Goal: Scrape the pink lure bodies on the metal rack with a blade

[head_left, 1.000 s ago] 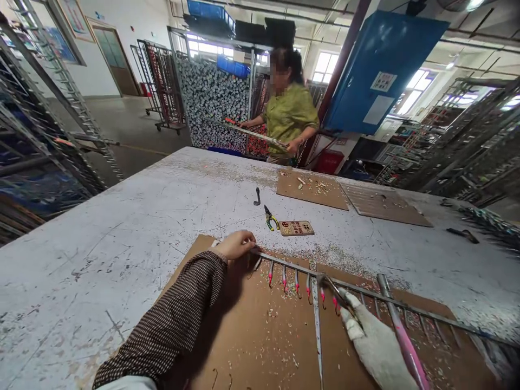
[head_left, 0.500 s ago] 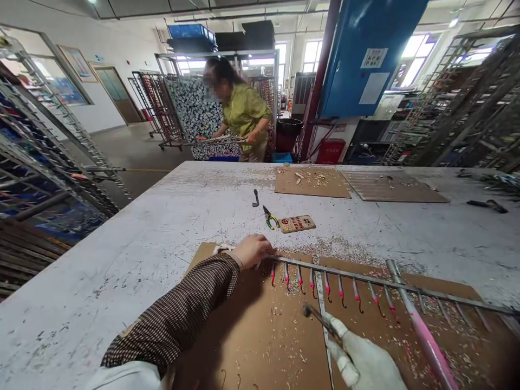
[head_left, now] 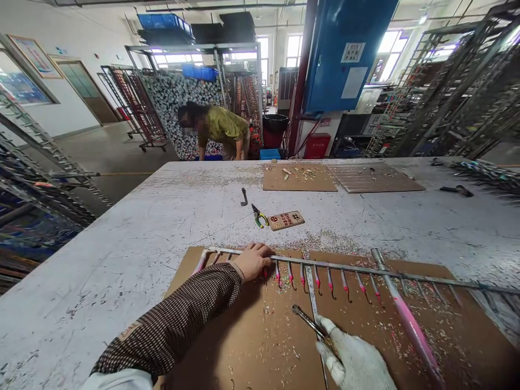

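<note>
My bare left hand [head_left: 255, 261] is closed around a long metal bar [head_left: 325, 264] near its left end. From the bar hang several small pink and grey pieces [head_left: 317, 284] with dark hooked ends. A thicker pink-and-grey rod [head_left: 406, 314] crosses under or against the bar on the right. My right hand [head_left: 359, 360], in a white glove, grips a slim metal tool [head_left: 306, 316] with a rounded tip, below the row of hooks and apart from them. Its exact kind I cannot make out. Brown boards [head_left: 260, 325] sprinkled with pink and pale scraps lie under the bar.
Pliers [head_left: 260, 216], a small dark angled tool [head_left: 244, 197] and a wooden tag [head_left: 286, 220] lie beyond the bar. Further boards [head_left: 300, 181] rest at the table's far side. A person [head_left: 221, 127] bends behind the table, and racks [head_left: 447, 92] stand around.
My view has shifted slightly right, showing more of the bar's left end. The tool in my right hand has changed its angle. The person behind the table has bent down, now without visible rods.
</note>
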Available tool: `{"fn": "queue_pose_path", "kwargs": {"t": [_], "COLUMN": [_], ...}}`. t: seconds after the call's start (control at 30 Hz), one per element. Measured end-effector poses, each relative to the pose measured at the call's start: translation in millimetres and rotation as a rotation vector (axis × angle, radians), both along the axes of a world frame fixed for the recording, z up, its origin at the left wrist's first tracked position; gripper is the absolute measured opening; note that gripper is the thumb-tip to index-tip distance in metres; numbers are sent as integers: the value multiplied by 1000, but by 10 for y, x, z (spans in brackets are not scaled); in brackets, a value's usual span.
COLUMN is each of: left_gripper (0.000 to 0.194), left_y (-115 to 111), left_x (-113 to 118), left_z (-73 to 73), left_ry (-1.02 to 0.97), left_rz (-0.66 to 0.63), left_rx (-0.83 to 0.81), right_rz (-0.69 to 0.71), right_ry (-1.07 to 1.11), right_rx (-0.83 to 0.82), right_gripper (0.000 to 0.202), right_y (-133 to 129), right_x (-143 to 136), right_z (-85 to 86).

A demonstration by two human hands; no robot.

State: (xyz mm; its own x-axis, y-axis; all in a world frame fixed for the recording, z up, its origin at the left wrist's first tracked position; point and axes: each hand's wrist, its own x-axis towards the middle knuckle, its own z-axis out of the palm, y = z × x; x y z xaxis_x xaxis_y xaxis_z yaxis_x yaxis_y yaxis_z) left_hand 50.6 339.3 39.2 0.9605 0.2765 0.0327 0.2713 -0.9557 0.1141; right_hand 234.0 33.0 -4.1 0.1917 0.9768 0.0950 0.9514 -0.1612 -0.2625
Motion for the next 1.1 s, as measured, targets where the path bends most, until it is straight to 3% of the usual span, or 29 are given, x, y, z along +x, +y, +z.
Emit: {"fn": "queue_pose_path", "kwargs": {"t": [0.1,0.2,0.37,0.5,0.7,0.97,1.1], "left_gripper": [9,13,15,20,24,28,29], "left_y": [-2,-34,-116,-182,-264,-275,-290], "left_x": [-9,11,43,54,93,130,139], "left_z": [-47,-114,-288,-364,-365,-456,-466], "left_ry": [-7,-42,-220,-296,-281,-330,-356], "left_rz": [40,163,350,350,352,367,389], "left_rx": [-42,-146,-289,-263,-116,-111,-129], "right_rz": [-2,9,5,11,74,-94,-135], "right_ry": [40,90,147,159,71,302,276], "right_rx": [-26,-49,2,81,140,170,191], "right_gripper": [48,58,48,42,39,40,42], "right_y": [-21,-48,-43,47,214,528,783], "right_x": [7,11,-8,-4,40,155,141], "right_z": [6,-2,8,96,218,303,366]}}
